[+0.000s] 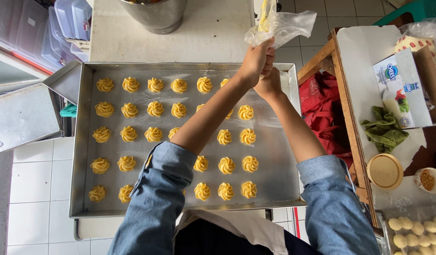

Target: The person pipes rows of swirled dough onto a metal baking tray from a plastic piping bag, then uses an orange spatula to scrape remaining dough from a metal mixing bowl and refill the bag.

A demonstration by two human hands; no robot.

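Head view. Piping of yellow rosette-shaped dough swirls (154, 109) onto a shallow rectangular metal baking tray (78, 141) is the step in hand, judging by the filled rows: five rows run across the tray, and its rightmost column lies bare. Both hands are closed one above the other around a clear plastic piping bag holding yellow dough (274, 24), the left hand (256, 60) uppermost at the twisted neck, the right hand (270, 85) just below it; the bag is held over the tray's far right corner. The next move, in judgement, calls for steady squeezing with the tip set over bare metal, clear of the neighbouring swirls.

Hidden or unclear: the bag's nozzle is covered by the hands, so whether it touches the tray cannot be told. Blue denim sleeves (156, 203) hide several swirls in the middle columns. A round steel pot (156, 14) on the pale table (213, 38) is cut off at the top edge. To the right, a wooden-edged side table (350, 123) carries a crumpled green cloth (383, 130), a round tan lid (384, 171) and a carton; a second tray of pale dough balls (416, 231) is cropped at the corner.
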